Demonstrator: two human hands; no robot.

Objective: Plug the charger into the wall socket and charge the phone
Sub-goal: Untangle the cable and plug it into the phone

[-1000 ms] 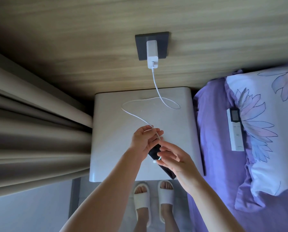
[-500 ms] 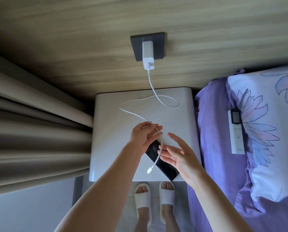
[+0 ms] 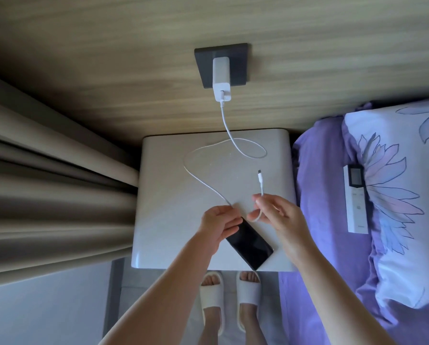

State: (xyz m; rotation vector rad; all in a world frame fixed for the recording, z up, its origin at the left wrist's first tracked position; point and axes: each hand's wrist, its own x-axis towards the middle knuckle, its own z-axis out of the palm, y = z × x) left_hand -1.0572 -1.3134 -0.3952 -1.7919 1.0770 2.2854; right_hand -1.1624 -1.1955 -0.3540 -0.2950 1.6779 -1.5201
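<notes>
Two hands work over a white tabletop (image 3: 173, 185) at the centre of the frame, with a purple bed (image 3: 320, 195) on the right and curtains (image 3: 46, 183) on the left. High in the middle, the wall socket (image 3: 203, 66) already carries the white charger (image 3: 221, 78), so what is left, by my reading, is the phone end.

Next in size, the phone (image 3: 252, 245) lies flat on the tabletop at lower centre, screen dark, slanting toward the near edge. It looks rigid, smooth and likely slippery, best steadied by its long edges while the plug goes in.

From the charger the cable (image 3: 203, 180) hangs down, loops across the tabletop and runs to the hands. It appears light and limp, so it should be held close behind the plug, where the stiff sleeve gives control.

Over the phone's upper end, the left hand (image 3: 218, 225) curls with its grip closed on the cable; whether it also touches the phone I cannot tell. Just right of it, the right hand (image 3: 280, 217) pinches the cable narrowly between thumb and fingertips, a little behind the connector (image 3: 259, 178), which points up-frame, away from the phone.
</notes>
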